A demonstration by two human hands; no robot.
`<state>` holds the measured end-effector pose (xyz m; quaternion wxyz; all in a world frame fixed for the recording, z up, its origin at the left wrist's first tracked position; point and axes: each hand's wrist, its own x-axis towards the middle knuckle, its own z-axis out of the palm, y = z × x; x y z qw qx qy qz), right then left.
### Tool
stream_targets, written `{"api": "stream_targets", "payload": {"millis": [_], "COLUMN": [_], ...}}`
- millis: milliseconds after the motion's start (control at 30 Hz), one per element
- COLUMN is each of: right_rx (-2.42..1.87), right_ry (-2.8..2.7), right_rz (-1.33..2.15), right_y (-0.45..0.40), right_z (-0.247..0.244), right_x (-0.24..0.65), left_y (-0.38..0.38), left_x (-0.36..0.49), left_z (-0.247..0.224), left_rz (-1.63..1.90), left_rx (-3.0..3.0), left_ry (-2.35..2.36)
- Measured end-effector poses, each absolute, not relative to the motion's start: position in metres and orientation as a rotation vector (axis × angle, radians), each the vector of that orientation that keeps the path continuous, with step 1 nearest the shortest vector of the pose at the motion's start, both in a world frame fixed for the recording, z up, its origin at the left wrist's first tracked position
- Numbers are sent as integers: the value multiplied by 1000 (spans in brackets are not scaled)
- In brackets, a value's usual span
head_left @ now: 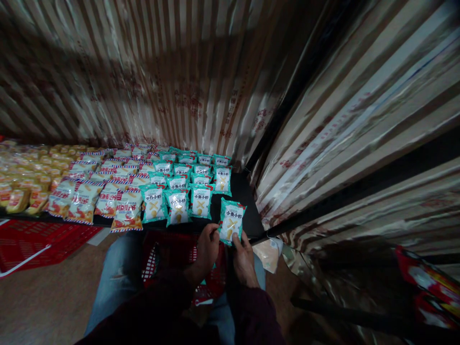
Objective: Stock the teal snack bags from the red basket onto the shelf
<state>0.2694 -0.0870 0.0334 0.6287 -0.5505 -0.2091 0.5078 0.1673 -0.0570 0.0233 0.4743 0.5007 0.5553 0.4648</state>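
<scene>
Teal-and-white packet [232,218] was in the grip of the right hand [245,258], at the front edge of the black shelf [242,187]; whether the left hand [206,251], against its side, pinched it, I couldn't tell. Matching packets [201,201] lined the shelf.

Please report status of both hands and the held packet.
Right hand gripping green packet, thumb on front. Left hand at its left edge. Matching packets close on the left.
</scene>
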Motion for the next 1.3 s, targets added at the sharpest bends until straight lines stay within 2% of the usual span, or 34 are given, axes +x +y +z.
{"api": "stream_targets", "payload": {"millis": [600,1000,1300], "right_rx": [-1217,-1249,-1324], "right_ry": [-499,-589,-645], "right_rz": [1059,1005,936], "right_y": [-43,-21,-4], "right_z": [31,19,6], "right_x": [290,303,310], "left_y": [-41,-29,-23], "left_x": [192,201,202], "left_z": [33,16,28], "left_rz": [1148,1112,1068], "left_rx": [1392,1447,1621], "left_ry": [1375,1324,1384]}}
